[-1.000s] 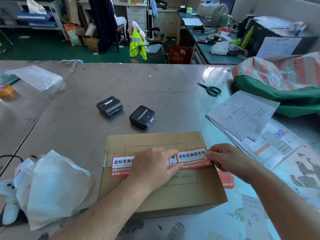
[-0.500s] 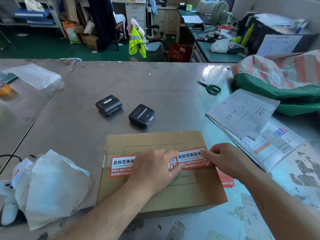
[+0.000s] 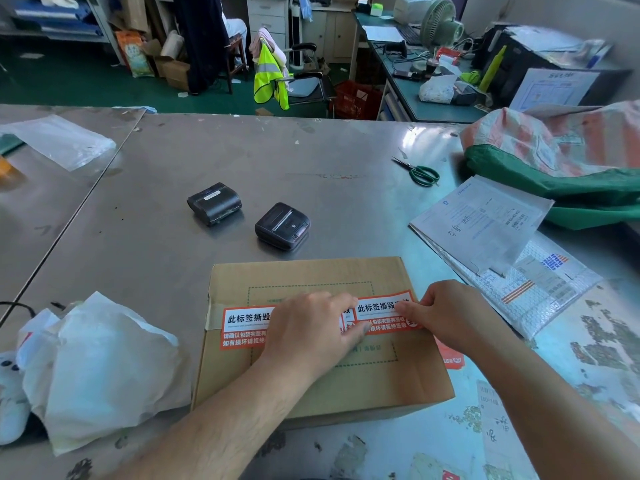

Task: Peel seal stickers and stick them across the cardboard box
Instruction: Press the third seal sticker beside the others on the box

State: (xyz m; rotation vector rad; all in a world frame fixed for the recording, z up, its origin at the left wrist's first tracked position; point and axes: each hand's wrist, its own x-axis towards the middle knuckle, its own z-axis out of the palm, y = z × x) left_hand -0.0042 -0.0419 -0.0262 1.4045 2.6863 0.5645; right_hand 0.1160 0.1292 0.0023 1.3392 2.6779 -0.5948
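A brown cardboard box [image 3: 311, 271] lies on the steel table close to me. Two red-and-white seal stickers run across its top in a line: the left sticker [image 3: 246, 322] reaches the box's left edge, and the right sticker [image 3: 377, 308] reaches the right edge. My left hand [image 3: 308, 330] lies flat over the place where the two stickers meet and hides it. My right hand [image 3: 453, 313] presses its fingertips on the right sticker's outer end. A further red sticker piece [image 3: 453, 358] lies on the table against the box's right side.
Two black handheld printers [image 3: 214, 202] [image 3: 282, 225] sit behind the box. Green-handled scissors [image 3: 420, 173], papers on a bubble mailer [image 3: 481, 223] and a striped woven bag [image 3: 561, 157] fill the right. A crumpled white bag [image 3: 100, 368] lies at the left.
My right hand has slid leftwards from the sticker's outer end onto its face. My left hand stays pressed on the middle of the box.
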